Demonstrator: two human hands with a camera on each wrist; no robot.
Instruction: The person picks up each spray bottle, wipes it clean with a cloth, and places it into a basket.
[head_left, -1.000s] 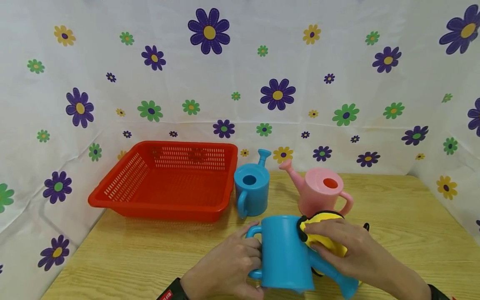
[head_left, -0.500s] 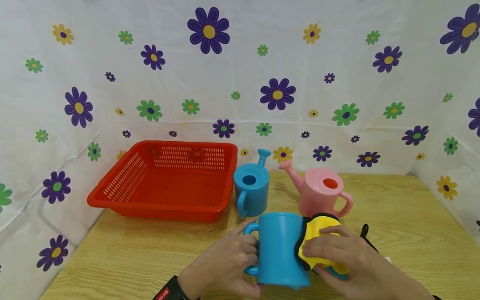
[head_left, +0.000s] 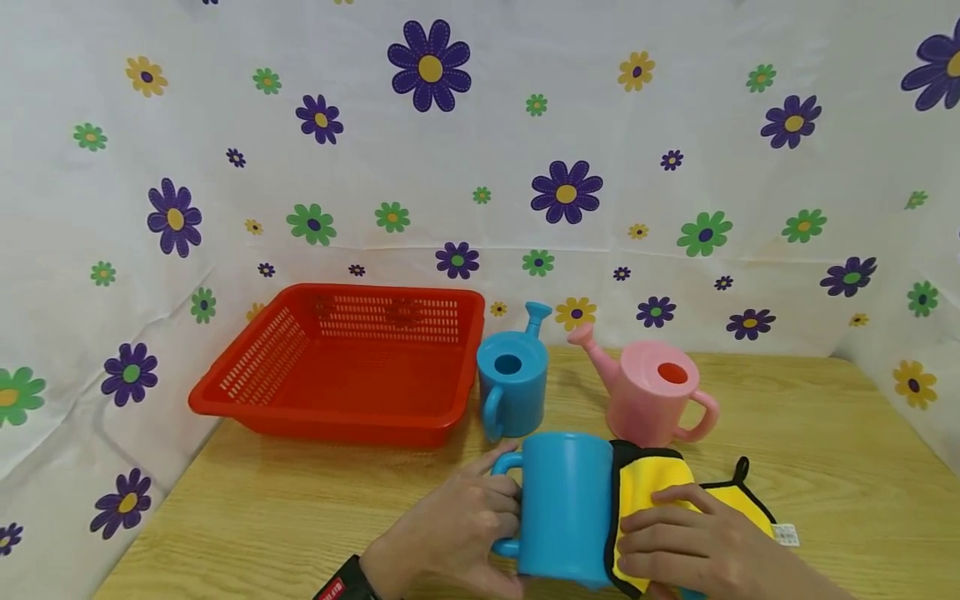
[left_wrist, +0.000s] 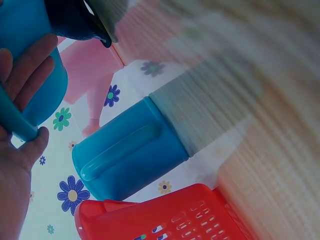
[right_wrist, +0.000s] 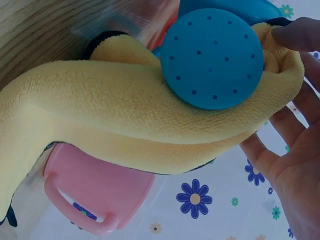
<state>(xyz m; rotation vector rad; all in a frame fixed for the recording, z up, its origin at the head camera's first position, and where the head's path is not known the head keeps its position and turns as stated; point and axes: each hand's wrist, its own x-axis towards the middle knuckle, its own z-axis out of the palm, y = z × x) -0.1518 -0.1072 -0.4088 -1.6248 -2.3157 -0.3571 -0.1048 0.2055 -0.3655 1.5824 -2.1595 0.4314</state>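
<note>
My left hand (head_left: 459,527) grips the handle of a blue plastic watering can (head_left: 566,508), held with its spout toward the right. In my right hand (head_left: 701,542) is a yellow cloth (head_left: 651,479) with black edging, pressed against the can's spout side. The right wrist view shows the round, pierced rose (right_wrist: 212,59) of the spout, with the fluffy cloth (right_wrist: 110,100) wrapped beneath and around it. There, my right thumb (right_wrist: 300,35) lies on the cloth's end and the fingers are behind it. Most of the spout is hidden by the cloth in the head view.
A second blue watering can (head_left: 513,387) stands beside a red perforated basket (head_left: 345,429). A pink watering can (head_left: 648,396) stands just behind the cloth. A flower-print sheet (head_left: 495,125) hangs behind the wooden table (head_left: 817,417).
My right hand has moved the cloth down along the spout side, and it now lies spread over the spout with a loose end trailing right. The left hand keeps its grip on the handle.
</note>
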